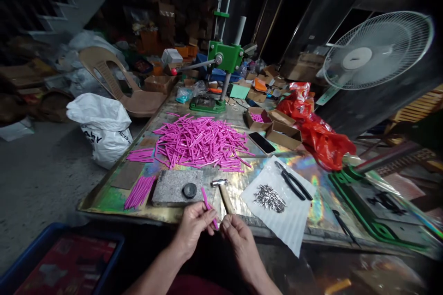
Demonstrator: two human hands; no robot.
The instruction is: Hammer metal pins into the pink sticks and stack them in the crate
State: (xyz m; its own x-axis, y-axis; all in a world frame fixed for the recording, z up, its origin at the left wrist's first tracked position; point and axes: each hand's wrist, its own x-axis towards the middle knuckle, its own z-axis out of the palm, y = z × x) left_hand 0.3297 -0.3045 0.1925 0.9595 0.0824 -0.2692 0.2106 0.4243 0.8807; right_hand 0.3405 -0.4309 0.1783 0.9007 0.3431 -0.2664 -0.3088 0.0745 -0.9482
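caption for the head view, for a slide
Left hand holds a pink stick, right hand at its end, before a hammer and stone block.

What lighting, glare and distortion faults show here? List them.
Head view: the tabletop throws rainbow glare; the room behind is dark, detail lost; wide-angle lens bends the fan and table edges; corners vignette; left hand, right hand and pink stick stay sharp and evenly lit.

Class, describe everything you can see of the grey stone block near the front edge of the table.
The grey stone block is a flat, speckled rectangular slab, granite-like, lying level on the shiny table. A small dark round disc sits on its right part. Bundled pink sticks lie just left; a hammer lies just right.
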